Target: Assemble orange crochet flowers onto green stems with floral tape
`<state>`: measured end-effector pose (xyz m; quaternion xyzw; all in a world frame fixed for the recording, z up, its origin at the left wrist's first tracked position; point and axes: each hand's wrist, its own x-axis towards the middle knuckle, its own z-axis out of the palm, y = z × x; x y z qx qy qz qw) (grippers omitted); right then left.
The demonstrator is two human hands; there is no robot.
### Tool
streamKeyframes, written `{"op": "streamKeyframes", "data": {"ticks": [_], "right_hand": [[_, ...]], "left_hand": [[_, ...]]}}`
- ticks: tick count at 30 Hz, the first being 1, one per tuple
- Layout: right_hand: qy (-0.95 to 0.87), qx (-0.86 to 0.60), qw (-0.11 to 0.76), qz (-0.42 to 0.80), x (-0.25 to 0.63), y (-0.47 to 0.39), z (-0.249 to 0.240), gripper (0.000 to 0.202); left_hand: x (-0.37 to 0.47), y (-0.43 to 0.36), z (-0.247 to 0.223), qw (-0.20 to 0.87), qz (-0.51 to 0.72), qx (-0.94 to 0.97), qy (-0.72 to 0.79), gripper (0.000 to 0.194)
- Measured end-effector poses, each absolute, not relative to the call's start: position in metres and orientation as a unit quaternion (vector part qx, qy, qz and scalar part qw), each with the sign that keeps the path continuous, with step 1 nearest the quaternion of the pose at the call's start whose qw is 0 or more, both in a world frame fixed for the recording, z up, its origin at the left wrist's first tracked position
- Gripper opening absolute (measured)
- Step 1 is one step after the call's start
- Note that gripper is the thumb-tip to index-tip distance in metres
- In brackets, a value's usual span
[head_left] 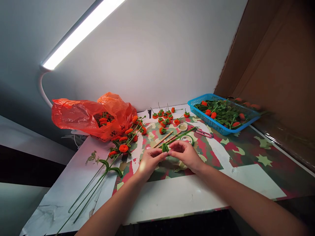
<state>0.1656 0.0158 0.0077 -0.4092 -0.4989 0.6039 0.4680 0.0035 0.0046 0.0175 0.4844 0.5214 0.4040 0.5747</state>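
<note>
Over the camouflage-patterned table cover (209,154), my two hands meet at a small green fuzzy leaf (165,147), seemingly bent from chenille stem. My left hand (150,160) pinches its lower left side between thumb and fingers. From the right, the thumb and fingers of my right hand (186,154) close at the leaf's lower edge. Just beyond the hands lie thin wooden sticks (162,140), green stems (183,134) and a roll of green tape (187,139). Another tape roll (182,127) is behind them, near a pink utility knife (203,132).
Several orange fuzzy pumpkins (161,130) with green tops lie at the back. Long stems with orange pumpkins (123,148) rest at left, by a red plastic bag (78,114). A blue basket (222,130) of finished-looking stems stands right. A lit lamp (83,32) hangs above.
</note>
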Motion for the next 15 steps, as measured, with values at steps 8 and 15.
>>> {"op": "streamKeyframes", "data": {"ticks": [8, 15], "right_hand": [[-0.518, -0.391, 0.462, 0.604, 0.1679, 0.0154, 0.0095, 0.05], [-0.548, -0.394, 0.428, 0.601, 0.1684, 0.014, 0.0124, 0.034]], "left_hand": [[0.0006, 0.0045, 0.0174, 0.607, 0.372, 0.505, 0.487, 0.04], [-0.0021, 0.0058, 0.0151, 0.593, 0.357, 0.532, 0.488, 0.039]]}}
